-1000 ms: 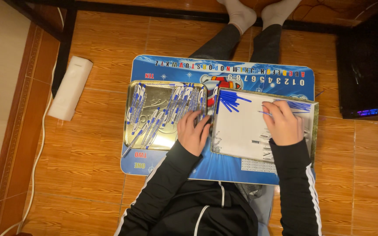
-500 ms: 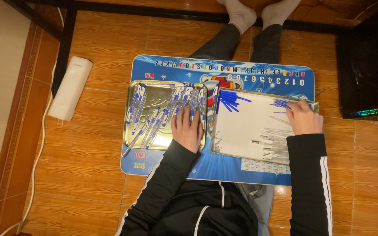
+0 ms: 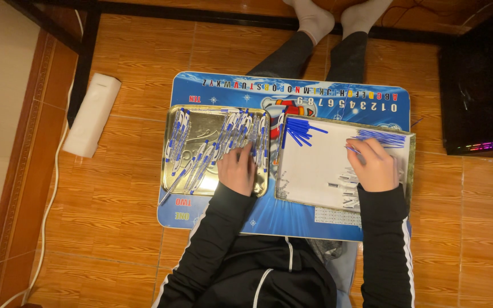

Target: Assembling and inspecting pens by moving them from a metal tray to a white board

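My left hand point(image 3: 238, 169) lies in the gold metal tray point(image 3: 201, 121), its fingers curled down over the blue-and-white pens point(image 3: 241, 128) heaped there. More of these pens point(image 3: 177, 137) lie along the tray's left side. My right hand point(image 3: 375, 165) rests on the white tray point(image 3: 315, 165) just below a pile of thin blue refills point(image 3: 383, 137) and pinches one blue refill at its fingertips. A second fan of blue refills point(image 3: 300, 131) lies at the white tray's upper left. Small clear and grey parts point(image 3: 343, 182) are scattered beside my right wrist.
Both trays sit on a blue printed lap table point(image 3: 292, 94) across my outstretched legs, socks point(image 3: 338, 17) beyond it. A white roll point(image 3: 92, 114) lies on the wooden floor to the left near a black frame leg point(image 3: 84, 57). A dark lit case point(image 3: 480, 85) stands right.
My right hand went out to the blue refills at the white tray's top right, then came back left and down. My left hand shifted slightly left over the pens.
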